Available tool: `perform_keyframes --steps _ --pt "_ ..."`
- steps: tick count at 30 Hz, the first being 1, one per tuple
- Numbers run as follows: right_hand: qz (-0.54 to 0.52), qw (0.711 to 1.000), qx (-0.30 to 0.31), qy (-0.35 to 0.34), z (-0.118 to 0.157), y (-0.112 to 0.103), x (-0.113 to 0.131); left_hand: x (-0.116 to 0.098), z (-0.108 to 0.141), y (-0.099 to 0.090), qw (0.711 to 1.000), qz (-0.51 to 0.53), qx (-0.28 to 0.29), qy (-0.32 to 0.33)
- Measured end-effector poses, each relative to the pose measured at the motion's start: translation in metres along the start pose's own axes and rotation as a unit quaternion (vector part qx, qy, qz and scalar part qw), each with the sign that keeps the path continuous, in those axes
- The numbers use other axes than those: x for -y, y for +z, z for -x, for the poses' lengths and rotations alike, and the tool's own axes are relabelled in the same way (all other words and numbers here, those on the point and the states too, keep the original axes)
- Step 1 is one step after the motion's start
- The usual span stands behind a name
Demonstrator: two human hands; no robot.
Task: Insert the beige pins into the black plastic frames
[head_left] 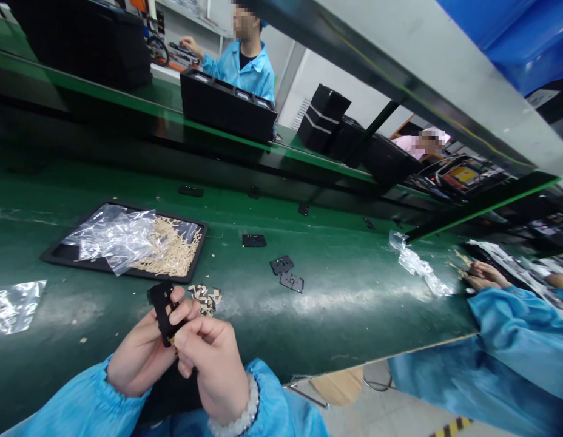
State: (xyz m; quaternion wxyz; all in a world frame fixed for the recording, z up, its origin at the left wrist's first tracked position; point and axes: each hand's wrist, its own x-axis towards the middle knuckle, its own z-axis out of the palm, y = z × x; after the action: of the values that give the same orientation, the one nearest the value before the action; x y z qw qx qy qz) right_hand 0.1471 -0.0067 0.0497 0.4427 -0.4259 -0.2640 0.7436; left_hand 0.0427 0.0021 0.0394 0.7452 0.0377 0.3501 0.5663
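Note:
My left hand (140, 355) is closed around a small black plastic housing (161, 308), tilted upright above the front of the green bench. Thumb and fingers of my right hand (215, 358) are pinched together at the housing's lower end. A bit of yellow-orange shows there; what the pinch holds is hidden by the fingers. Just beyond my hands lies a small heap of beige pieces with dark bits (207, 299). Behind it, a black tray (195, 258) carries many loose beige strips (175, 249) and crumpled clear plastic bags (120, 233).
Flat black plastic parts (282, 264) lie mid-bench, with several more toward the back. One clear bag (15, 308) is at left, another (420, 267) at right. A co-worker's hand (486, 275) works at far right. Black boxes (227, 112) stand on the shelf behind; a person stands beyond.

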Motion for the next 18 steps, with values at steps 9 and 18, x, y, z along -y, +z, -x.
perform_keyframes --steps 9,18 --pt "0.076 0.995 -0.032 -0.062 0.005 0.002 0.006 -0.001 -0.003 -0.009 0.996 -0.075 -0.006 0.041" --pt "0.112 0.990 -0.036 -0.081 0.002 -0.004 0.006 -0.006 0.005 0.000 0.987 -0.132 -0.041 0.080"
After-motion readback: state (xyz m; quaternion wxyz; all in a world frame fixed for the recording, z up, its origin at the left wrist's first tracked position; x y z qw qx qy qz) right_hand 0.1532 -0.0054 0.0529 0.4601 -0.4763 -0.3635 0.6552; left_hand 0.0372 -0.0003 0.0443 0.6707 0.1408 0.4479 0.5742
